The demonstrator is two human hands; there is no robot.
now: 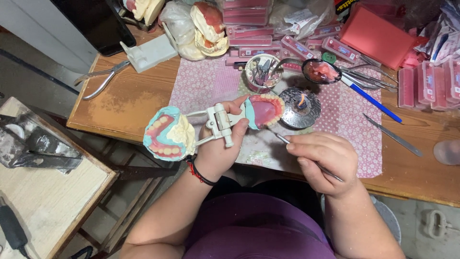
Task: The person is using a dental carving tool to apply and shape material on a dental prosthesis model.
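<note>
My left hand [218, 148] grips the white hinge of an opened dental articulator [219, 123]. One plaster model with pink wax and teeth [168, 133] swings out to the left. The other model, also pink wax with a row of teeth [262, 110], points away from me. My right hand [326, 160] pinches a thin metal wax tool [283, 139], whose tip lies just beside the near edge of that second model. A black and red band circles my left wrist.
A small lit burner [301, 106] stands just behind the model on a pink patterned cloth [345, 120]. A metal cup of instruments [262, 72], a spoon of pink wax [322, 72], loose metal tools [393, 136], pliers [103, 79] and pink tooth boxes [426, 84] crowd the wooden bench.
</note>
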